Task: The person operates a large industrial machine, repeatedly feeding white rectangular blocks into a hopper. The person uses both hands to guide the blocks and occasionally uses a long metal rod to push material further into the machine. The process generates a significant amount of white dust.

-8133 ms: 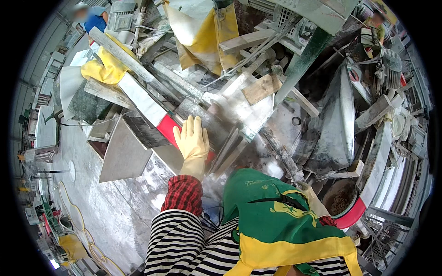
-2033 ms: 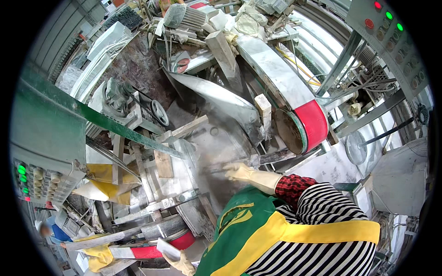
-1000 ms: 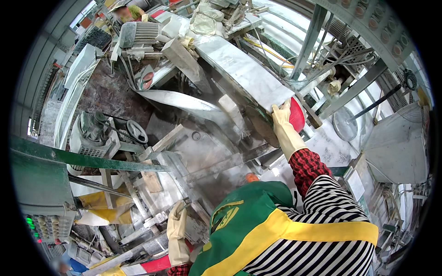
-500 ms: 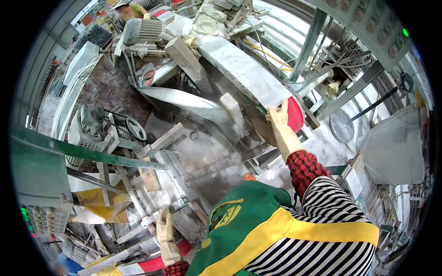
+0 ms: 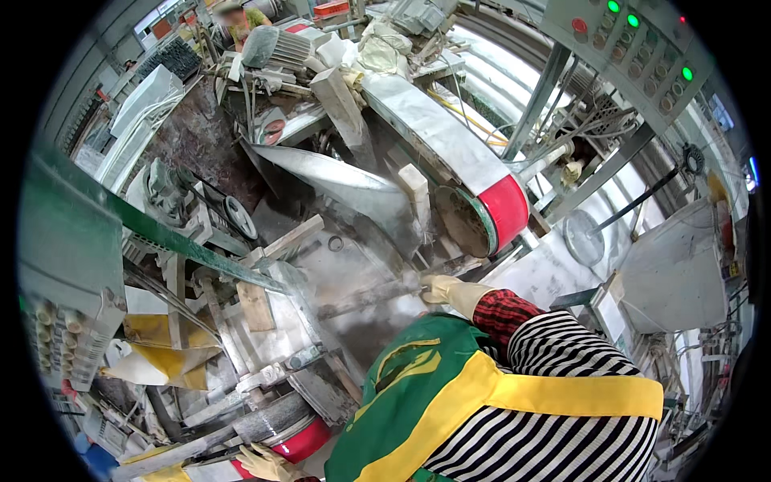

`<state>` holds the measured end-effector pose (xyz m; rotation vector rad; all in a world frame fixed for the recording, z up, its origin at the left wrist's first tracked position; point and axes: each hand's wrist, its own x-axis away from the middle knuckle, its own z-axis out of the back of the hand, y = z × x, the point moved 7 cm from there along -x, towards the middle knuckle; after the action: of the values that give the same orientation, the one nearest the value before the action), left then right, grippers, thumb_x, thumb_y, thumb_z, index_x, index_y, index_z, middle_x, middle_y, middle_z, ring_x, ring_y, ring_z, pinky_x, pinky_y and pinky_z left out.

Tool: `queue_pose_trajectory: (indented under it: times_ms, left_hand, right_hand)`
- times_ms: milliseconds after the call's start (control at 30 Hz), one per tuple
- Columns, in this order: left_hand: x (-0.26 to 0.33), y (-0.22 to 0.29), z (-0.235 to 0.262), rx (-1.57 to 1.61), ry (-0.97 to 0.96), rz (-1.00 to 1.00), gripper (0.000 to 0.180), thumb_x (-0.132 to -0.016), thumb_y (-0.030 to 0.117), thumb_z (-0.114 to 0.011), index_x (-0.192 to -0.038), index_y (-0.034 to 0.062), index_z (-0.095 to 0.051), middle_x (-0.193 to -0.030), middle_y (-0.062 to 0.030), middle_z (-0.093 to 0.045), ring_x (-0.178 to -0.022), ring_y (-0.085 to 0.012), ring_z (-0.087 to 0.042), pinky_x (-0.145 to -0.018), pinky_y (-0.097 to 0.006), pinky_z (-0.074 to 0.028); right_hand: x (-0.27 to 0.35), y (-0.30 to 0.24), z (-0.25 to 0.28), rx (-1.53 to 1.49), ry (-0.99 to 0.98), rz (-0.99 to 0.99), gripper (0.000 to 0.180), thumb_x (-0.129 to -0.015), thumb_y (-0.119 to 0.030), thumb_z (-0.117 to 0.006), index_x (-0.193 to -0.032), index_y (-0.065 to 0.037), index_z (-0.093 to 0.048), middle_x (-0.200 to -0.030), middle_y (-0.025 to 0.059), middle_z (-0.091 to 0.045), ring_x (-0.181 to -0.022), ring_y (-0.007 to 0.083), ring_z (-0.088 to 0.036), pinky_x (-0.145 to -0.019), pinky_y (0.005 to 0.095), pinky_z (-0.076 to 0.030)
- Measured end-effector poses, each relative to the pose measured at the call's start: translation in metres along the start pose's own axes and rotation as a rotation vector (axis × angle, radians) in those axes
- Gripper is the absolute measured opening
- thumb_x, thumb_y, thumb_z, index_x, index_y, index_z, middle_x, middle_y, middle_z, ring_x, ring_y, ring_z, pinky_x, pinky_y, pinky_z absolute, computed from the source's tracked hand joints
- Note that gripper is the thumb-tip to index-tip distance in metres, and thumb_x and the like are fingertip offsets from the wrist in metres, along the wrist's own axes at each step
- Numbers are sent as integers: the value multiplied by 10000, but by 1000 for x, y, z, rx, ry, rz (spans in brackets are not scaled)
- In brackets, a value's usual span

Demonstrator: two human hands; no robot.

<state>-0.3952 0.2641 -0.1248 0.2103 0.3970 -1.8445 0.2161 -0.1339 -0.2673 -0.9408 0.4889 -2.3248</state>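
My right hand [image 5: 451, 294], in a cream rubber glove, is in front of the green apron [image 5: 418, 361]. Its fingers curl together at the near edge of a dusty grey surface [image 5: 353, 265]; what they hold, if anything, is hidden. Just beyond it, a long machine housing ends in a rounded red cover [image 5: 506, 210], apart from the hand. At the lower left my left hand [image 5: 265, 463], gloved the same way, has its fingers spread beside another red rounded end [image 5: 303, 440]. I see nothing in that hand.
A curved pale metal sheet [image 5: 329, 173] and wooden blocks [image 5: 414, 189] stand ahead. Control panels hang at upper right [image 5: 642, 56] and left [image 5: 72, 321]. A green bar [image 5: 161, 229] crosses the left side. A co-worker [image 5: 245, 20] is far off at upper left.
My right hand has left the red cover and come down and left, toward my apron. My left hand has moved lower and to the left, its fingers now spread. The view has shifted slightly.
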Motion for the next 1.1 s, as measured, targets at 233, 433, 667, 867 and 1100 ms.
queue_pose_trajectory:
  times_ms: [233,433,667,867,1100]
  left_hand:
    - [4,29,16,44,56,119,481,-999,402,-494,-1311,45,-574,-1450,-240,-449,-1284,-446,-437,-1036,-519,-372]
    - [15,28,21,-6,60,126,470,-992,402,-520,-1310,60,-578,-1443,-233,-457,-1274,-432,-450,-1037,-507,-377]
    - [12,48,40,-4,-91,239,551,-979,480,-502,-1388,110,-511,-1515,-215,-372,-1352,-436,-374,-1103,-509,-311]
    - [14,56,48,19,-155,276,582,-981,487,-479,-1408,90,-474,-1532,-213,-340,-1380,-423,-334,-1128,-496,-278]
    - [23,75,74,31,-164,267,598,-990,489,-461,-1407,60,-460,-1516,-237,-351,-1344,-455,-366,-1092,-521,-313]
  right_hand:
    - [31,69,-14,-13,-29,-133,556,-776,-325,-597,-1295,-125,-604,-1214,206,-642,-1129,343,-616,-992,410,-476]
    - [28,51,-35,-14,-27,-2,572,-816,-353,-615,-1317,-79,-580,-1199,228,-646,-1117,340,-632,-984,383,-490]
    - [15,53,-48,-144,-56,197,564,-838,-296,-650,-1341,-58,-556,-1173,220,-665,-1049,281,-664,-928,348,-516]
    - [23,106,-38,-145,-87,-88,590,-787,-381,-641,-1318,-128,-593,-1264,191,-624,-1167,323,-604,-1015,389,-461]
    - [60,153,-44,-291,-28,-37,475,-806,-307,-644,-1256,-155,-630,-1030,144,-715,-896,251,-694,-801,368,-547]
